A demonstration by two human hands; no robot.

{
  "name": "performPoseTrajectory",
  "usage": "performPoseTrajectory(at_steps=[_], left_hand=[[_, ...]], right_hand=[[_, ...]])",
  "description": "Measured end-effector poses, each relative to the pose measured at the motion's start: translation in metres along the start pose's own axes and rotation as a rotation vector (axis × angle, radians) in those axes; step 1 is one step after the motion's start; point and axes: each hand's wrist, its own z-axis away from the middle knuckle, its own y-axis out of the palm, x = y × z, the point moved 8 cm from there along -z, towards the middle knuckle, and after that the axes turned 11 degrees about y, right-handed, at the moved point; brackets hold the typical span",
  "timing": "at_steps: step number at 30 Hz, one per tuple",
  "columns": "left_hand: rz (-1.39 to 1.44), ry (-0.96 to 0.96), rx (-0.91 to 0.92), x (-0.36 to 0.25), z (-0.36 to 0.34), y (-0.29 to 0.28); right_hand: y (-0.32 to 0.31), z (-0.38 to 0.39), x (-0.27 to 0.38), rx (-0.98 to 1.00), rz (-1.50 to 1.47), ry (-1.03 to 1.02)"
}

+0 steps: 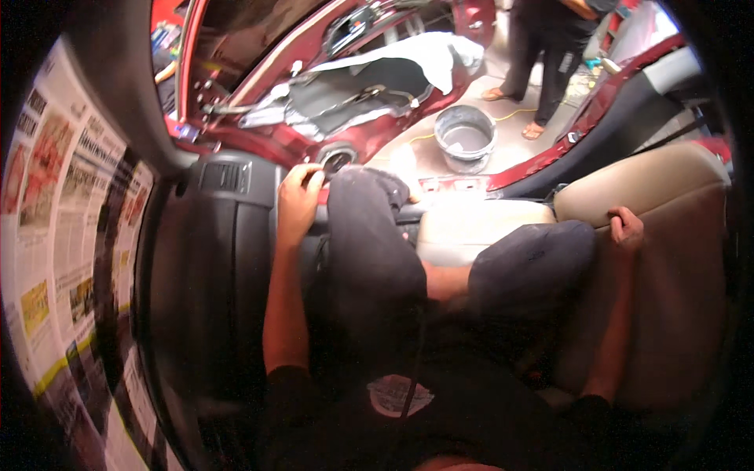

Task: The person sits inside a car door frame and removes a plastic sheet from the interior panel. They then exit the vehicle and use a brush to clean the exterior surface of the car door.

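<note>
I sit in a car, legs bent in dark trousers. My left hand (302,200) is raised beside my left knee (361,204), near the black dashboard (224,235) and its vent (226,177); its fingers are loosely bent and apart, with nothing visible in them. My right hand (626,229) is against the beige seat back (660,177), right of my right knee (550,251), fingers curled on the upholstery. The pale seat cushion (479,220) shows between my knees. My lower body is largely in shadow.
An open red door (424,102) exposes its inner metal and white sheeting. Beyond the red sill (518,173) stand a grey bucket (466,135) and a person (542,63) in dark trousers and sandals, near a yellow cable (510,114). Newspaper (55,220) covers the glass at left.
</note>
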Motion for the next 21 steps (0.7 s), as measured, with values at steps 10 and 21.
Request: performPoseTrajectory(at_steps=[10,21], left_hand=[[-0.321,-0.026,0.140,0.058,0.061,-0.040],[-0.224,-0.110,0.121,0.075,0.058,-0.054]], right_hand=[[-0.001,-0.006,0.002,0.255,0.135,0.125],[0.033,0.013,-0.011,0.382,0.145,0.192]])
